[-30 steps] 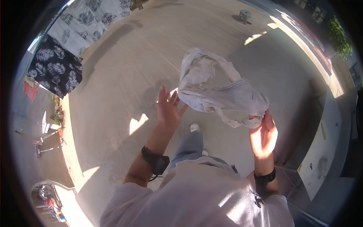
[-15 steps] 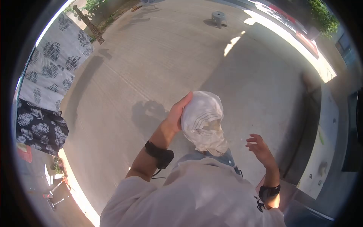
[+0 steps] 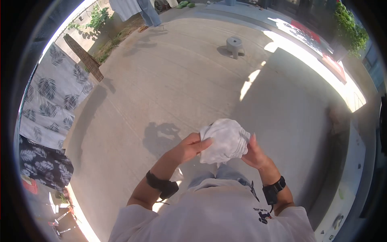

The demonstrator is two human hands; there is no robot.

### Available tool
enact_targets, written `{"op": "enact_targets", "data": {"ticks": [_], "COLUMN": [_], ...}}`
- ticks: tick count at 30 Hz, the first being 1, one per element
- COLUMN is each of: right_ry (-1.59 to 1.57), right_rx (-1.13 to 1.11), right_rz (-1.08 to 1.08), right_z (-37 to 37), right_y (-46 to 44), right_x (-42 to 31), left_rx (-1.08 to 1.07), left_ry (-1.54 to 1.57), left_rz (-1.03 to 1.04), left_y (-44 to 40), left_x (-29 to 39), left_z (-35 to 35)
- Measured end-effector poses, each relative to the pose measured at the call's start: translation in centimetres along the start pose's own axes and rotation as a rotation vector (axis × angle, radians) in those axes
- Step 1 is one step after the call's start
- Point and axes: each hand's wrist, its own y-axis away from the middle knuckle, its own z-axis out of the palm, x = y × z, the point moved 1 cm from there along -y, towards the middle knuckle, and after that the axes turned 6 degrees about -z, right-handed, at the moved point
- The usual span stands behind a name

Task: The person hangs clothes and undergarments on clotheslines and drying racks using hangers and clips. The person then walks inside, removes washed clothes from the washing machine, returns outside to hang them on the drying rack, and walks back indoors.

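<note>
A white cloth [image 3: 224, 142], bunched into a compact bundle with stitched lines on its right part, is held up in front of my body. My left hand [image 3: 191, 147] grips its left side, with the thumb on top and the other fingers out of sight behind it. At the right edge of the cloth is my right hand [image 3: 254, 153], its thumb pointing up and its palm against the fabric; the other fingers are partly hidden beneath.
A grey stool [image 3: 234, 45] stands on the concrete floor ahead. Leaf-patterned sheets [image 3: 47, 94] hang at the left, near a woven upright roll [image 3: 84, 57]. Clothes [image 3: 150, 12] hang at the top. A pale ledge [image 3: 350, 161] runs along the right.
The cloth has gone from loose and spread to a compact bundle. My right hand, apart from it half a second ago, has come back to its right side. The view has tilted up.
</note>
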Motion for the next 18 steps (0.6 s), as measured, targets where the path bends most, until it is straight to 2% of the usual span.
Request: {"op": "enact_targets", "data": {"ticks": [2, 3, 4, 5, 6, 7, 8, 10, 12, 14, 16, 17, 18], "right_ry": [-0.058, -0.021, -0.023, 0.137, 0.296, 0.289, 0.294, 0.339, 0.318, 0.67, 0.65, 0.633, 0.638], "right_rx": [0.239, 0.37, 0.359, 0.37, 0.373, 0.355, 0.333, 0.194, 0.22, 0.142, 0.278, 0.38, 0.398], "right_rz": [-0.124, -0.153, -0.115, -0.097, -0.085, -0.104, -0.086, -0.042, -0.027, 0.031, 0.017, 0.012, 0.018], "right_z": [-2.6, -3.7, -5.0, -6.6, -7.9, -9.1, -10.5, -12.7, -15.1, -17.8, -20.8, -22.4, -24.3], "right_y": [-4.5, -7.3, -9.9, -12.8, -15.1, -17.5, -20.0, -23.6, -28.0, -31.9, -35.1, -36.3, -37.4], "right_x": [-3.2, -5.0, -6.6, -8.0, -8.9, -9.8, -10.5, -11.7, -13.1, -14.7, -16.4, -17.5, -18.4], "left_rx": [-0.022, 0.037, 0.103, 0.13, 0.092, 0.049, 0.066, -0.035, -0.024, -0.014, 0.357, 0.341, 0.4], "left_ry": [-0.056, -0.083, -0.1, -0.062, 0.15, 0.348, 0.363, 0.793, 0.809, 0.827, 0.744, 0.751, 0.716], "left_rz": [0.026, 0.003, -0.019, -0.02, 0.029, 0.094, 0.112, 0.157, 0.175, 0.148, 0.147, 0.131, 0.239], "left_y": [-2.6, -4.0, -5.2, -6.7, -8.7, -11.0, -13.1, -16.9, -21.9, -26.3, -31.0, -32.8, -34.1], "left_x": [1.1, 1.5, 1.6, 2.3, 3.5, 4.9, 6.2, 8.6, 11.7, 14.5, 18.1, 20.0, 22.0], "left_z": [-2.8, -4.3, -5.5, -6.6, -7.7, -9.2, -11.0, -14.2, -18.5, -22.9, -27.2, -28.8, -30.6]}}
